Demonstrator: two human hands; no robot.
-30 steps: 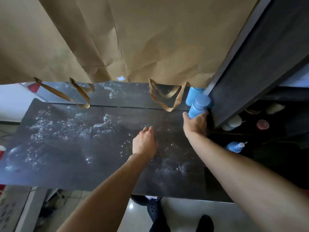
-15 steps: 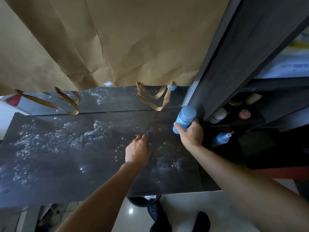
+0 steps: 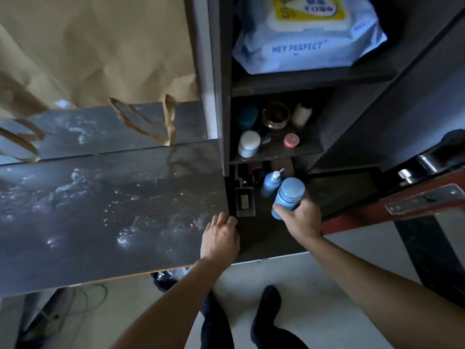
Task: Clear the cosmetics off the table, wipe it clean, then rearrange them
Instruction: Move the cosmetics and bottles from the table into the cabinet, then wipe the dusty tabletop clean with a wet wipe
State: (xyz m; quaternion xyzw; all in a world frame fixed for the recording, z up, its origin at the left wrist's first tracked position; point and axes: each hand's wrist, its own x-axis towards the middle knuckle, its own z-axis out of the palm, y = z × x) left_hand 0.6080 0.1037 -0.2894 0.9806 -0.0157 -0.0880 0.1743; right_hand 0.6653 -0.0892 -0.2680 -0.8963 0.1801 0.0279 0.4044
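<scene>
1. Presently, the right hand (image 3: pixel 303 221) is clamped round a blue bottle (image 3: pixel 288 197), right of centre in the frame, in front of the lower shelf compartment.
2. The left hand (image 3: pixel 220 239) rests knuckles-up on the right edge of the table (image 3: pixel 100 210), fingers loosely curled, holding nothing.
3. The table fills the left of the frame; its dark top carries pale speckles and no cosmetics.
4. A brown paper bag (image 3: pixel 100 46) stands at upper left, its handles hanging toward the table.
5. A blue pump bottle (image 3: pixel 270 183) stands just behind the held bottle.
6. The middle shelf, centre right, holds a white jar (image 3: pixel 249 143), a pink-capped item (image 3: pixel 292 140), and others.
7. A wipes pack (image 3: pixel 308 34) sits on the upper shelf at upper right.
</scene>
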